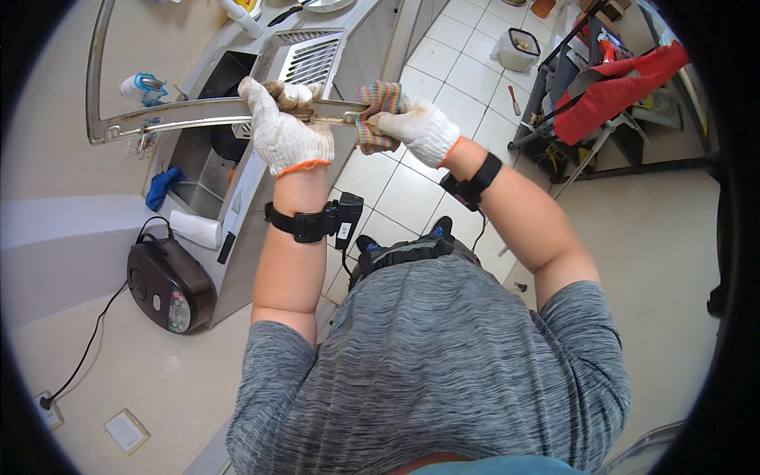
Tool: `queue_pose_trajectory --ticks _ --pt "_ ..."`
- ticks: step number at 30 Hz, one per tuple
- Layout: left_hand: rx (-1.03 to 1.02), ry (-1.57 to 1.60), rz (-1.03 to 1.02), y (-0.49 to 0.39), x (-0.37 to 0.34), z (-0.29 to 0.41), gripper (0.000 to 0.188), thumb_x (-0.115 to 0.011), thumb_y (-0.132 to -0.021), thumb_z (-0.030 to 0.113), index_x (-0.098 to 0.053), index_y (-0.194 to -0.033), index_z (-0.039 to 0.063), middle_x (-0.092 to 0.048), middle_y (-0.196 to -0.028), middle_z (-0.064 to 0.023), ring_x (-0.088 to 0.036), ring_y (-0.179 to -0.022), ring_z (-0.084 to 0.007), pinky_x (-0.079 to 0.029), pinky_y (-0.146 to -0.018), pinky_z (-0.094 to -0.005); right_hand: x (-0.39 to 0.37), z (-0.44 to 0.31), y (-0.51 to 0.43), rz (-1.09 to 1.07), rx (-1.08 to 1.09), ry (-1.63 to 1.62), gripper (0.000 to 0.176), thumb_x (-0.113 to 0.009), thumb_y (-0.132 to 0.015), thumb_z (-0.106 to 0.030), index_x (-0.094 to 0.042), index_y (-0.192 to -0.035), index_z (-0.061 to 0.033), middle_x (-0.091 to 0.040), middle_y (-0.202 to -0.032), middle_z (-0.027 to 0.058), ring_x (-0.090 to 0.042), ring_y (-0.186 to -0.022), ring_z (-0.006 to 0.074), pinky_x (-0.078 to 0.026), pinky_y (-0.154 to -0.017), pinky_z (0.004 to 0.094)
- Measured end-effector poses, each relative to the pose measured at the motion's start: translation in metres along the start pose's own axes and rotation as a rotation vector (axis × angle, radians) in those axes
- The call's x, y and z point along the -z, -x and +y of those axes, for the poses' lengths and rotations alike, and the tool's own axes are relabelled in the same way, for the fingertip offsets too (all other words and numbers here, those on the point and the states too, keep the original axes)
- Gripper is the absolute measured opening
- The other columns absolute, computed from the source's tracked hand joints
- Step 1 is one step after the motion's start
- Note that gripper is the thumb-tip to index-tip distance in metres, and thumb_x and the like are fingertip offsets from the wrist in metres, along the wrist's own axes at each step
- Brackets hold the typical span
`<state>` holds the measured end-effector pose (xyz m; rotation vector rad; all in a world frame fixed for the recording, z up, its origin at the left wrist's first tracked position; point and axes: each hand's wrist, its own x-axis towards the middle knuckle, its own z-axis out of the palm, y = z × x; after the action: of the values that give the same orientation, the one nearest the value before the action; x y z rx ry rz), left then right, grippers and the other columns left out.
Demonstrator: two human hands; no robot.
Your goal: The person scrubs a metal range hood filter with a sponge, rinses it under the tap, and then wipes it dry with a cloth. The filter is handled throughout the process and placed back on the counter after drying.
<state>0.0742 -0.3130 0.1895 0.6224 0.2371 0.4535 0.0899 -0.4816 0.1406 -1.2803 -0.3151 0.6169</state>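
My left hand (pixel 289 127), in a soiled white knit glove with an orange cuff edge, grips a long metal frame (pixel 196 111). The frame is held up in front of me, over the sink and counter edge. Its bar bends upward at a corner on the left. My right hand (pixel 418 127), gloved the same way, holds a multicoloured striped cloth (pixel 380 107) wrapped about the frame's right part. Fingers and cloth hide that part of the bar.
Behind the frame lies a steel sink (pixel 199 193) with a slotted metal drainer (pixel 309 62). A blue cloth (pixel 163 187) hangs at its edge near a paper roll (pixel 195 229) and a rice cooker (pixel 169 285). Rightward stand a waste bin (pixel 518 53) and a shelf with red fabric (pixel 623 89).
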Motion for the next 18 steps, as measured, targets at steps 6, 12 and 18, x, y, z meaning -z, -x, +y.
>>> queue_pose_trajectory --ticks 6,12,18 --pt "-0.058 0.056 -0.025 0.008 0.003 0.047 0.039 -0.051 -0.095 0.050 -0.051 -0.088 0.011 -0.051 -0.073 -0.0027 -0.052 -0.068 -0.0192 -0.052 -0.074 -0.0397 0.039 -0.005 0.002 -0.023 0.035 -0.034 0.024 -0.057 -0.092 -0.014 -0.060 -0.114 -0.0031 -0.069 -0.092 0.0053 -0.063 -0.074 0.0082 -0.048 -0.060 0.0211" --pt "-0.190 0.160 0.204 -0.010 0.004 0.057 0.050 -0.044 -0.095 0.057 -0.041 -0.068 0.015 -0.033 -0.052 0.0042 -0.033 -0.046 -0.0121 -0.046 -0.059 -0.0343 0.014 0.011 -0.012 0.373 0.043 -0.271 0.022 -0.055 -0.097 -0.019 -0.056 -0.113 -0.0049 -0.068 -0.090 0.0066 -0.064 -0.069 0.0138 -0.049 -0.055 0.0259" --pt "-0.340 0.123 0.060 -0.008 -0.003 0.043 0.049 -0.045 -0.096 0.056 -0.042 -0.068 0.015 -0.031 -0.051 0.0037 -0.033 -0.047 -0.0129 -0.047 -0.063 -0.0379 -0.012 0.018 -0.026 0.429 0.113 -0.795 0.021 -0.048 -0.100 -0.019 -0.051 -0.112 -0.0025 -0.059 -0.093 0.0104 -0.061 -0.072 0.0195 -0.049 -0.051 0.0289"
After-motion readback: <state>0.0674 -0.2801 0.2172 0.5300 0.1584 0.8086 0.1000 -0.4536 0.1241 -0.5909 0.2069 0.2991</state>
